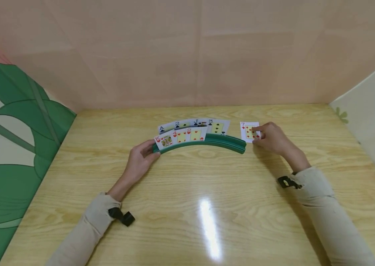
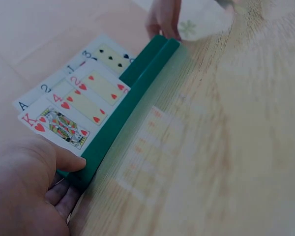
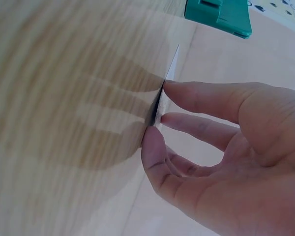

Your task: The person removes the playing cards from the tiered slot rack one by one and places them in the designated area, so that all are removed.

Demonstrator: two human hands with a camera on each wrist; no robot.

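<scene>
A curved green card holder stands on the table, playing cards upright in two rows. Its front row shows the king of hearts, four of hearts and two of hearts. Behind them are an ace, a two, a jack and the three of spades. My left hand grips the holder's left end, thumb on its front. Right of the holder, my right hand pinches the seven of diamonds by its edges. That card appears nearly edge-on in the right wrist view.
The wooden table runs back to a pinkish cloth wall. Leaf-patterned and flower-patterned panels flank it. Black straps with small mounts sit at both sleeve cuffs.
</scene>
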